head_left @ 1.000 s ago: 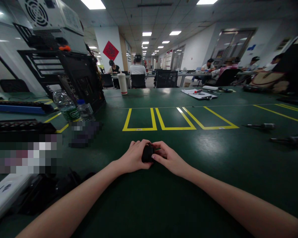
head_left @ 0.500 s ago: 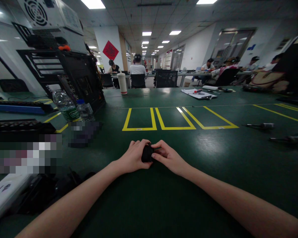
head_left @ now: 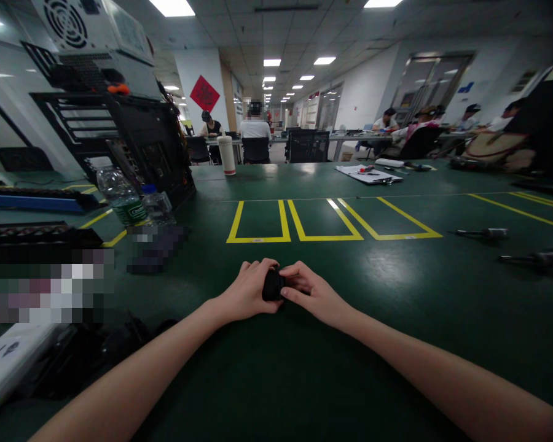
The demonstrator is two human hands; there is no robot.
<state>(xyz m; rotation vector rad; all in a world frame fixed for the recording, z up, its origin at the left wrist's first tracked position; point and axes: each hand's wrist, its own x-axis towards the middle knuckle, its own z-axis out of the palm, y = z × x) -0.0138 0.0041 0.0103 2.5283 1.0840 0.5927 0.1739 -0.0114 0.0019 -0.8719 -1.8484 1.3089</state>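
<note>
A small black rounded object [head_left: 272,286], its kind hard to make out, is between my hands above the dark green table. My left hand [head_left: 245,291] is closed around it from the left, with the fingers over the far side and the thumb at the near side. From the right, the curled fingertips and thumb of my right hand [head_left: 317,297] grip its right edge. My fingers hide part of the object. Just beyond my hands, yellow tape outlines [head_left: 258,240] mark the table [head_left: 276,368].
On the left stand a computer case [head_left: 152,147], a labelled plastic bottle [head_left: 120,191] and a smaller blue-capped bottle [head_left: 158,209]. A white power strip [head_left: 16,356] lies nearer. Screwdriver-like tools [head_left: 488,234] are at right; a clipboard [head_left: 373,176] and cup [head_left: 227,155] are farther back.
My left hand keeps its hold on the black object. The fingers of my right hand shift slightly at its right edge; little else changes.
</note>
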